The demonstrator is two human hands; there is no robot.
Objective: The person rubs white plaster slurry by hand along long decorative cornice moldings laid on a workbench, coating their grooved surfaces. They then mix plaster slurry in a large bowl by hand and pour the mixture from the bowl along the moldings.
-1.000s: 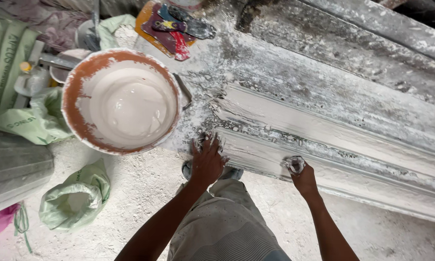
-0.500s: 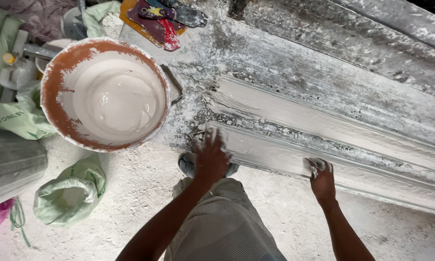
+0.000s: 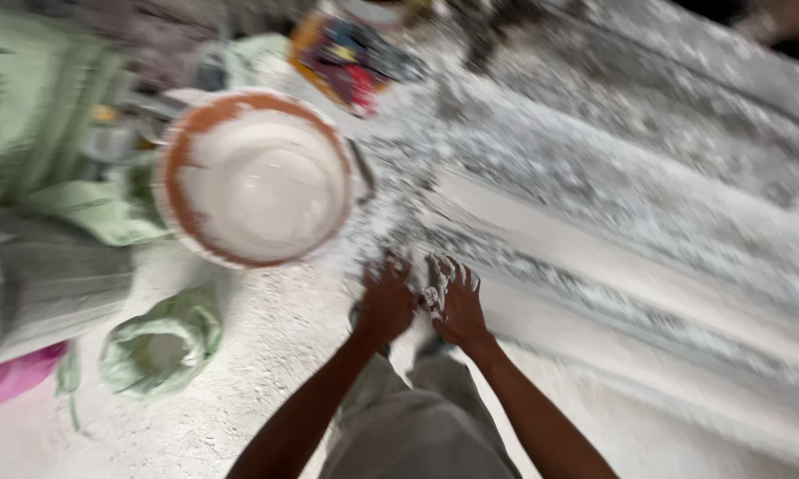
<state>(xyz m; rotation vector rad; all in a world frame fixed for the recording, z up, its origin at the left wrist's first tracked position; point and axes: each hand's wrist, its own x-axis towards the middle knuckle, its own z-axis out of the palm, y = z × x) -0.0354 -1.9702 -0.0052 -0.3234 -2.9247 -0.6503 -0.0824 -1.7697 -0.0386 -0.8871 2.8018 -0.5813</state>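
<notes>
The picture is motion-blurred. My left hand point(image 3: 387, 302) rests palm down, fingers spread, on the near left end of a long white plaster moulding point(image 3: 630, 293) that runs off to the right. My right hand point(image 3: 457, 306) sits right beside it on the same end, smeared with wet white plaster, fingers apart; whether it holds a lump I cannot tell. An orange-rimmed round basin point(image 3: 255, 177) of white plaster mix stands on the floor to the upper left of both hands.
Green woven sacks point(image 3: 160, 341) lie on the dusty floor at left, with a grey bag point(image 3: 44, 284) and pink cloth point(image 3: 9, 377). A colourful flat object point(image 3: 350, 58) lies beyond the basin. Rough plaster-crusted mould lengths point(image 3: 683, 133) fill the right side.
My right hand has slid left along the moulding and now lies next to my left hand. The view has swung right, so the basin sits nearer the middle.
</notes>
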